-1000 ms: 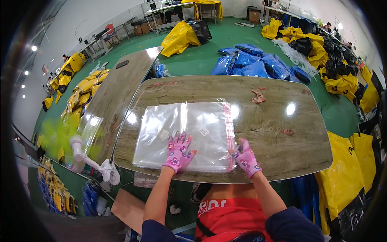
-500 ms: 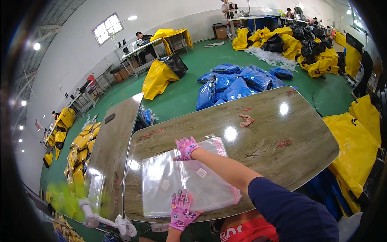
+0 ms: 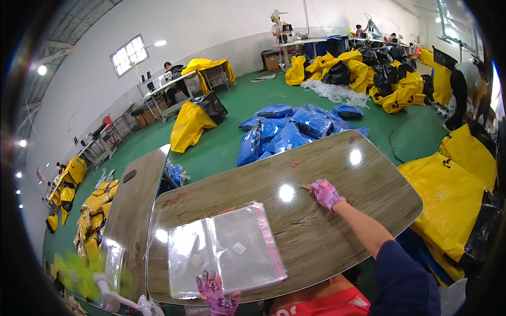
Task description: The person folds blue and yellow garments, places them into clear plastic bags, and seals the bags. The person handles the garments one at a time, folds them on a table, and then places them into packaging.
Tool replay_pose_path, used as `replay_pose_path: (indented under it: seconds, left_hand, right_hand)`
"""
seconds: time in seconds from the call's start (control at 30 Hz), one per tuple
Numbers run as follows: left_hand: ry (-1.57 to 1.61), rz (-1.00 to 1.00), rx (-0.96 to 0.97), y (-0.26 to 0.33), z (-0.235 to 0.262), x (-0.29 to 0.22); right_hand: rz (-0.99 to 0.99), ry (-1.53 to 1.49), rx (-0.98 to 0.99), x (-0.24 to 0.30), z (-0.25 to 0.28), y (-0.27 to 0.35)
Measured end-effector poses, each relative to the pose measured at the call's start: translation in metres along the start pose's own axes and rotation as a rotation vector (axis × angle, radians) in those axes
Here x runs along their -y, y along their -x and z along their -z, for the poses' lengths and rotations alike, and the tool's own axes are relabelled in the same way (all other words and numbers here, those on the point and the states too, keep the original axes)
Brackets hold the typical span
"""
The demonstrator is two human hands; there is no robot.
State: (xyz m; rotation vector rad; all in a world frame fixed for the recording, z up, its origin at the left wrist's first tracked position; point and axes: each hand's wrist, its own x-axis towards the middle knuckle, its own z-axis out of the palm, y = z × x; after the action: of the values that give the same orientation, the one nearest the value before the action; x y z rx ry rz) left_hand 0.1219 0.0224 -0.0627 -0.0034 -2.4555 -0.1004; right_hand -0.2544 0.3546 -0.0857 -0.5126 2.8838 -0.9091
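My left hand (image 3: pixel 217 296), in a pink flowered glove, lies with its fingers spread on the near edge of a flat stack of clear plastic bags (image 3: pixel 237 266). The bags have a pink strip along the right side and a small white label. To the right of them, my right hand (image 3: pixel 325 194), gloved alike, is over the bare wood-look tabletop (image 3: pixel 316 237). Its fingers are curled together and point left; what they hold, if anything, is hidden.
Beyond the table, blue packed bundles (image 3: pixel 287 131) are piled on the green floor. Yellow and black sheets (image 3: pixel 448 195) hang at the right. A second table with a phone (image 3: pixel 129 176) adjoins on the left, near a blurred green fan (image 3: pixel 87 276). Several people work farther off.
My right hand has left the bags and moved right across the table. The pinkish scrap that lay there no longer shows. My left hand stays at the bags' near edge; the view has shifted.
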Motion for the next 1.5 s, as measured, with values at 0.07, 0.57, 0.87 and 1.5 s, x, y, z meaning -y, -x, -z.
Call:
replay_pose_path:
  seconds: [0.07, 0.57, 0.87, 1.5]
  left_hand:
    - [0.137, -0.014, 0.006, -0.012, -0.013, -0.045]
    - [0.707, -0.12, 0.403, -0.047, -0.046, -0.282]
    - [1.087, -0.027, 0.196, -0.032, -0.031, -0.291]
    - [0.941, 0.495, -0.005, 0.104, 0.015, -0.175]
  right_hand:
    - [0.106, -0.766, -0.242, -0.053, -0.013, 0.035]
    - [-0.314, -1.72, 0.192, 0.028, 0.035, 0.347]
    - [-0.298, -1.651, -0.055, 0.021, 0.018, 0.339]
    - [-0.176, -1.123, 0.665, 0.134, -0.058, 0.334]
